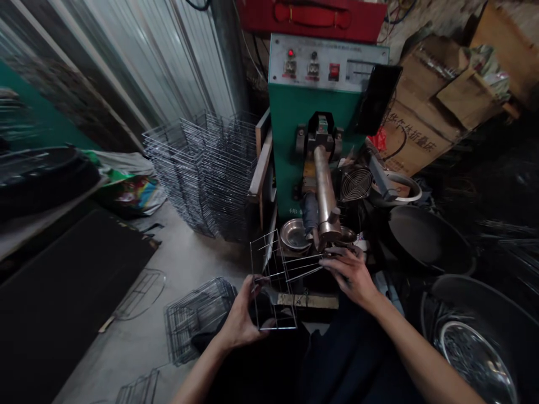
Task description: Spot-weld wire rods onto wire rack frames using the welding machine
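I hold a small wire frame basket [273, 280] in front of a green spot-welding machine [311, 112]. My left hand [242, 317] grips the frame's lower left side, fingers wrapped round the wires. My right hand [351, 272] pinches the frame's loose wire ends at the right, just under the machine's copper electrode arm [326, 193]. The frame stands tilted, its open top toward the machine.
A tall stack of finished wire baskets [206, 168] stands left of the machine. More wire racks [196, 317] lie on the concrete floor. Small metal bowls [295, 233] and a fan [356, 184] sit by the electrode. Black pans [425, 238] and cardboard boxes [425, 112] crowd the right.
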The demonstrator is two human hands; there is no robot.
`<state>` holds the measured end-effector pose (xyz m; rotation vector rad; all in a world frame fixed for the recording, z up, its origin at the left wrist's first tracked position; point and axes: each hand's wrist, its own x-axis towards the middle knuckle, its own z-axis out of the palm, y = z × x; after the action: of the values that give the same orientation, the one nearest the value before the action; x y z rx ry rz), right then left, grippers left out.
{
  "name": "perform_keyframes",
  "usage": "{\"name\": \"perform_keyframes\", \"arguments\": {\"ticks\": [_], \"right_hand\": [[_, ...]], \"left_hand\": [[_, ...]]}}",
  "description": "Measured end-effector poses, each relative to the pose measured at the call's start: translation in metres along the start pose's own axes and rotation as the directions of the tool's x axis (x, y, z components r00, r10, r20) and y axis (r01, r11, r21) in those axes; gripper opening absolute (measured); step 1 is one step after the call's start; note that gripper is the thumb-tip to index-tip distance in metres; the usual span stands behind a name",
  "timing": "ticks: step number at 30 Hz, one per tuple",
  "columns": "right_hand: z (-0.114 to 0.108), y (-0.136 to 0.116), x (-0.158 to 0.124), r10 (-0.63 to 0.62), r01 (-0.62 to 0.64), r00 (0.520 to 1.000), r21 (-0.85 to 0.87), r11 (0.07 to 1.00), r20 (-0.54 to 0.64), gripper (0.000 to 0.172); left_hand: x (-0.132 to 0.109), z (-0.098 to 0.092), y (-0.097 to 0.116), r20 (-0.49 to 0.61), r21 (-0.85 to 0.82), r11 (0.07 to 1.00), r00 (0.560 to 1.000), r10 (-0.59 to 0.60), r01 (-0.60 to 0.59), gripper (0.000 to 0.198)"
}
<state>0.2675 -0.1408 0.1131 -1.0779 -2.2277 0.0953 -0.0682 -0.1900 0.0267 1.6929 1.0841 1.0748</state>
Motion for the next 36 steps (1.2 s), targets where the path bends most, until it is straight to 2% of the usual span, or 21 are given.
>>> {"name": "perform_keyframes", "arguments": {"ticks": [7, 10, 16, 18, 21, 25, 27, 29, 30, 31, 32, 33, 34, 35, 36], "right_hand": [[0.003, 0.005, 0.008, -0.009, 0.009, 1.0, -0.014, 1.0, 0.004, 0.034], [0.005, 0.004, 0.011, -0.006, 0.006, 1.0, -0.002, 1.0, -0.007, 0.028], [0.006, 0.014, 0.007, 0.089, -0.08, 0.985, 0.066, 0.995, -0.146, 0.013], [0.006, 0.021, 0.007, 0.125, -0.107, 0.976, 0.106, 0.989, -0.179, 0.015], [0.009, 0.029, 0.012, 0.158, -0.142, 0.974, 0.106, 0.984, -0.161, 0.019], [0.015, 0.027, 0.022, 0.169, -0.156, 0.974, 0.091, 0.984, -0.149, 0.022], [0.011, 0.026, 0.02, 0.184, -0.172, 0.97, 0.085, 0.981, -0.158, 0.021], [-0.005, 0.035, 0.001, 0.263, -0.252, 0.95, 0.083, 0.964, -0.17, 0.025], [-0.017, 0.044, -0.018, 0.342, -0.333, 0.922, 0.077, 0.94, -0.18, 0.03], [-0.032, 0.056, -0.044, 0.442, -0.439, 0.874, 0.063, 0.896, -0.203, 0.037], [-0.049, 0.07, -0.077, 0.572, -0.584, 0.784, 0.025, 0.811, -0.243, 0.045], [-0.066, 0.085, -0.116, 0.68, -0.727, 0.662, -0.052, 0.684, -0.315, 0.053], [-0.083, 0.1, -0.16, 0.762, -0.848, 0.523, -0.144, 0.51, -0.383, 0.061], [-0.098, 0.114, -0.206, 0.823, -0.926, 0.371, -0.234, 0.295, -0.43, 0.069], [-0.11, 0.126, -0.251, 0.861, -0.945, 0.243, -0.308, 0.107, -0.447, 0.075]], "left_hand": [[0.008, 0.002, -0.002, -0.022, -0.004, 1.0, 1.0, -0.01, 0.01, 0.083], [0.01, 0.0, -0.001, -0.04, -0.004, 1.0, 0.999, 0.004, -0.004, 0.084], [0.014, -0.004, 0.007, -0.06, -0.015, 1.0, 0.998, -0.025, 0.024, 0.085], [0.019, -0.007, 0.01, -0.048, -0.027, 0.999, 0.998, -0.036, 0.035, 0.08], [0.03, -0.013, 0.013, -0.02, -0.038, 0.999, 0.999, -0.039, 0.038, 0.077], [0.039, -0.02, 0.011, -0.013, 0.013, 1.0, 1.0, -0.016, 0.017, 0.076], [0.039, -0.023, 0.009, 0.002, 0.013, 1.0, 1.0, -0.009, 0.009, 0.079], [0.037, -0.025, 0.005, 0.011, -0.006, 1.0, 1.0, -0.023, 0.023, 0.092], [0.035, -0.026, 0.003, 0.014, -0.005, 0.999, 0.999, -0.034, 0.034, 0.1], [0.034, -0.027, 0.001, 0.017, 0.008, 0.999, 0.999, -0.044, 0.044, 0.108], [0.033, -0.028, -0.001, 0.019, 0.025, 0.998, 0.998, -0.053, 0.052, 0.114], [0.032, -0.027, -0.004, 0.03, 0.047, 0.997, 0.998, -0.062, 0.06, 0.118], [0.031, -0.027, -0.007, 0.05, 0.069, 0.995, 0.996, -0.074, 0.07, 0.119], [0.031, -0.025, -0.009, 0.066, 0.079, 0.993, 0.994, -0.087, 0.082, 0.119], [0.031, -0.023, -0.011, 0.075, 0.074, 0.992, 0.992, -0.105, 0.099, 0.116]]}}
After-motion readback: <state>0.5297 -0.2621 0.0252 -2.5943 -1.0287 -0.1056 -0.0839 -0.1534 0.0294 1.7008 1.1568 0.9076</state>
